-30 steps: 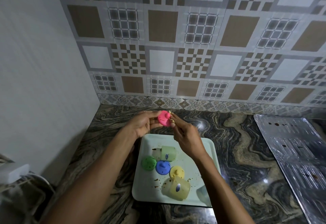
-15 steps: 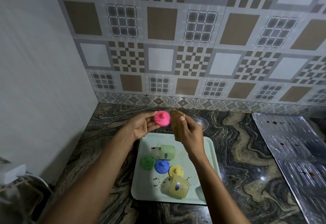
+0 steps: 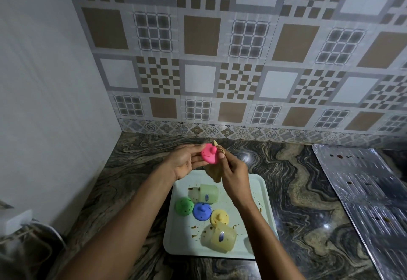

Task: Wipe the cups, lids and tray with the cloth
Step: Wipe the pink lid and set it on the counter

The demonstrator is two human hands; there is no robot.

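— Since half a second ago the cloth (image 3: 213, 173) has swung back against the pink lid (image 3: 210, 154); it was held clear of it, and now the two touch again.

— What are the fingers doing?

— On the right hand (image 3: 234, 175) the fingers (image 3: 221, 156) are pinched on a fold of cloth and press it to the lid's right rim. The left hand's (image 3: 184, 162) fingers (image 3: 193, 147) curl round the lid's left edge and pinch it, knob turned toward the camera.

— Why hold it up like that?

— I'd say so the rim can be turned against the cloth, one hand steadying while the other rubs. The rest of the cloth hangs below the lid, over the far edge of the tray (image 3: 265, 193).

— And the other pieces?

— All on the tray, beneath the forearms. A green cup (image 3: 208, 193) lies on its side toward the back, a yellow cup (image 3: 221, 236) on its side toward the front. Between them sit a green lid (image 3: 184, 206), a blue lid (image 3: 202, 211) and a yellow lid (image 3: 219, 216) in a row, each touching or nearly touching the next.

— Clean?

— Hardly. Brown crumbs dot the tray and speck the green lid. Keeping them on the tray likely keeps the mess off the marbled surface (image 3: 297, 191). By my judgement the work is early: one lid in hand, three lids, two cups and the tray yet to wipe.

— Anything else about?

— A foil sheet (image 3: 363, 193) lies on the surface well to the right, spotted brown.
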